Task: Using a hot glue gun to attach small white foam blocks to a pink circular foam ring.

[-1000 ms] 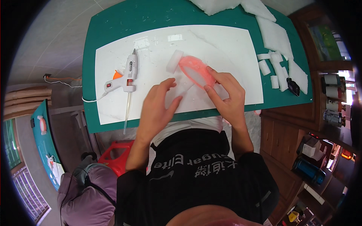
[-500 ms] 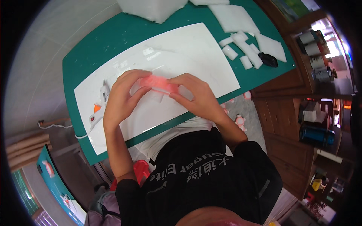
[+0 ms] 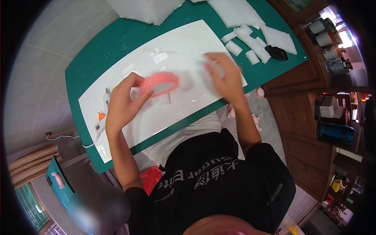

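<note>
A pink fuzzy ring is pinched at its left side between the thumb and fingers of my left hand. The ring is tilted above the white board, and a pale surface shows through its middle. My right hand is apart from it, over the right part of the board. Motion smears its fingertips, but thumb and forefinger look spread with nothing visible between them. Left of my left hand lies a white glue gun with an orange trigger, partly hidden by that hand. A small translucent piece lies below the ring.
The board rests on a green table. White foam strips, foam sheets and a black object lie at the far right. A large white foam block stands at the back. A white cord runs off the left edge.
My right hand has let go of the pink ring and moved right. My left hand keeps the ring, which now shows its round opening. The view has shifted slightly.
</note>
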Motion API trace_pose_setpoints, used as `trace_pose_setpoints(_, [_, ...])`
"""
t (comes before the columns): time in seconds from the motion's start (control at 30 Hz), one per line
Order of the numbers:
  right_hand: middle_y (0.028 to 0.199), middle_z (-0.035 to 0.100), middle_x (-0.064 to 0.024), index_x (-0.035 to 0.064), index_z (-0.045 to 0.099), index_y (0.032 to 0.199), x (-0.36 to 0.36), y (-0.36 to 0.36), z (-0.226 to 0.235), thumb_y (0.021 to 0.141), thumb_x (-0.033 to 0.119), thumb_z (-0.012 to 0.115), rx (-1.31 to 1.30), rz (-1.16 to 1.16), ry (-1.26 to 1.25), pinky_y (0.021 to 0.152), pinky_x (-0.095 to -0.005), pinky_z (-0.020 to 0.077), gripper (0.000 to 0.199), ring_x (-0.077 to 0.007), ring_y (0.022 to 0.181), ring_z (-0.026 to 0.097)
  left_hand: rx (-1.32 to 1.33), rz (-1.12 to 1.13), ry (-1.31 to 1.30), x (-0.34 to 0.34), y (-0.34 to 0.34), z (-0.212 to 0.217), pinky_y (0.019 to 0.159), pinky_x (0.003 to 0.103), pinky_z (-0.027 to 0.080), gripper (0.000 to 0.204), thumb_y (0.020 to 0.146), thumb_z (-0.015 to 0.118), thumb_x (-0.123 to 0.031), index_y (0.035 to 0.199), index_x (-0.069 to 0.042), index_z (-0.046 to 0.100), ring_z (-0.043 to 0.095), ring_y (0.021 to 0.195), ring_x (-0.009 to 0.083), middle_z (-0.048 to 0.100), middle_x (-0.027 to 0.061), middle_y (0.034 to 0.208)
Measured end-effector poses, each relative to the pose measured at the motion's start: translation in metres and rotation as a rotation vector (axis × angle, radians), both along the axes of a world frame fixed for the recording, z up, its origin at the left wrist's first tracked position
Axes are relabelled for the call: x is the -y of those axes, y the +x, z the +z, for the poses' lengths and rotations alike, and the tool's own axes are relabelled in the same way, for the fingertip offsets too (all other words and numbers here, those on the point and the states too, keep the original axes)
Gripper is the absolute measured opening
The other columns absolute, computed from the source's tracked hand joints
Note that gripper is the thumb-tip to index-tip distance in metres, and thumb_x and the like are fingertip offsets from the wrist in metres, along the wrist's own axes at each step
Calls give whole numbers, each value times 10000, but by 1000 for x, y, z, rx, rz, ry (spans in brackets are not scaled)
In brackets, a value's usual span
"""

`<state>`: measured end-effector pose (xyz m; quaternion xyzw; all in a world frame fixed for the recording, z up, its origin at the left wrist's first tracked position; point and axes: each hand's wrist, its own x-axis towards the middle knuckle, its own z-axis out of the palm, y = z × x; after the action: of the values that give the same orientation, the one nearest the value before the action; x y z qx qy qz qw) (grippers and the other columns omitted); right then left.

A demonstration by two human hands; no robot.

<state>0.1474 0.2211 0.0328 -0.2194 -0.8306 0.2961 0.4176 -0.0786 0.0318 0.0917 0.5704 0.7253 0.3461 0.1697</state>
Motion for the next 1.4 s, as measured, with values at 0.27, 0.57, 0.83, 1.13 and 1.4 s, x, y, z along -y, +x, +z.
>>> trace_pose_setpoints(0.27, [1127, 660, -187, 25, 638, 1159, -96, 45, -47, 866, 58, 665, 312, -298, 262, 914, -437, 481, 296, -388, 1061, 612, 90, 75, 108, 4, 5, -18, 797, 320, 534, 374, 780, 819, -203, 975, 1, 574, 659, 815, 227, 668, 129, 874])
trace_pose_setpoints(0.57, [1060, 681, -147, 4, 659, 1122, -35, 30, 2, 854, 97, 721, 153, -363, 99, 797, -377, 518, 291, -304, 908, 647, 178, 167, 82, 8, 12, -21, 751, 275, 523, 332, 786, 827, -144, 971, -16, 583, 647, 759, 138, 677, 67, 834])
trace_pose_setpoints(0.83, [1042, 687, -133, 12, 692, 1115, 49, -16, 41, 778, 42, 783, 2, 114, -2, 749, -329, 535, 350, -257, 871, 659, 117, 134, 232, 0, 21, -23, 684, 300, 529, 346, 786, 835, -229, 941, -13, 614, 627, 721, 202, 660, 100, 843])
trace_pose_setpoints(1.13, [996, 634, -111, 63, 726, 1144, 58, -52, 48, 786, 59, 765, 24, 192, 104, 748, -331, 530, 361, -256, 863, 631, 53, 130, 230, -2, 26, -25, 682, 316, 513, 322, 802, 817, -215, 956, -12, 621, 608, 728, 220, 649, 101, 852])
trace_pose_setpoints(1.4, [981, 636, -105, 50, 746, 1119, 62, -54, 50, 784, 28, 750, 100, 164, 141, 702, -297, 515, 336, -215, 846, 639, 82, 166, 207, -3, 28, -27, 705, 300, 529, 296, 804, 807, -177, 974, -8, 633, 623, 745, 202, 667, 98, 870])
